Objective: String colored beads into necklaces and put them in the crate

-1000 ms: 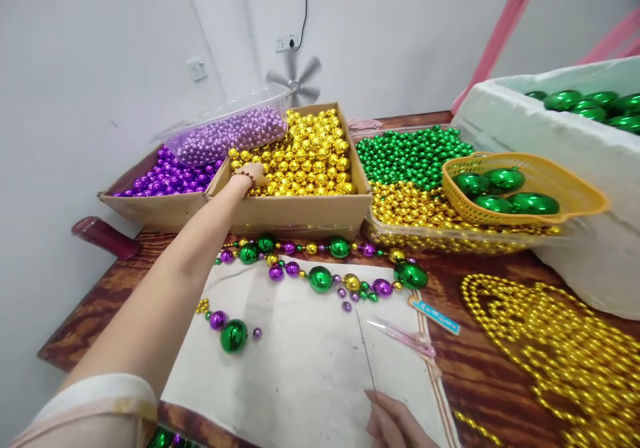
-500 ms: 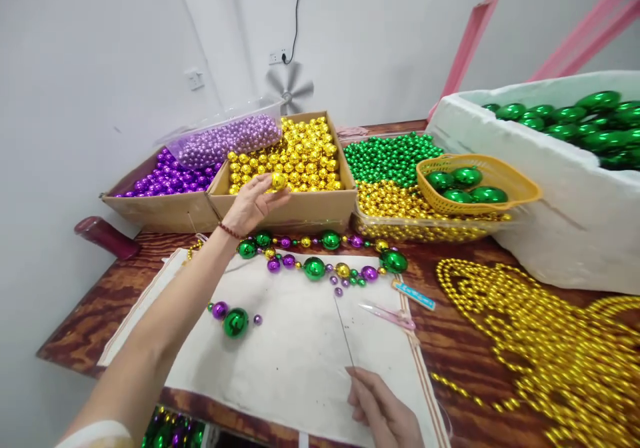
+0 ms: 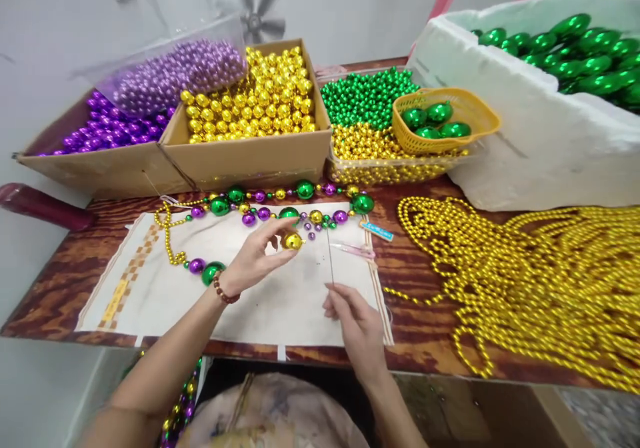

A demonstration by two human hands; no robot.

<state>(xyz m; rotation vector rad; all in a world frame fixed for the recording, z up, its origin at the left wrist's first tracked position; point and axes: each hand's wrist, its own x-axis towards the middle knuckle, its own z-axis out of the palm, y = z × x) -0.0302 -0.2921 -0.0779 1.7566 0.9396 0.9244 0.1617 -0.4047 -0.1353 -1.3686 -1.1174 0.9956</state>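
My left hand [image 3: 257, 255] pinches a shiny gold bead [image 3: 292, 241] between thumb and fingers, above the white cloth [image 3: 280, 311]. To its right, my right hand [image 3: 356, 315] is closed on the lower end of a thin needle [image 3: 330, 258], which points upward. A bead strand of green, purple and gold balls [image 3: 305, 189] lies along the cloth's far edge. Beyond my left wrist sit a large green bead [image 3: 213, 273] and a purple bead [image 3: 197, 266], joined to small gold beads. A few loose lilac beads [image 3: 311, 236] lie near the needle tip.
Cardboard boxes hold purple beads [image 3: 115, 125] and gold beads [image 3: 255, 95]. A clear tub [image 3: 395, 171] carries small beads and a yellow basket [image 3: 480, 118]. Pink snips [image 3: 353, 251] lie on the cloth. Gold bead strands [image 3: 530, 268] cover the right; a foam box [image 3: 500, 128] stands behind.
My left hand has come from the gold bead box down over the cloth with the gold bead. My right hand still holds the needle upright. The view has tilted downward.
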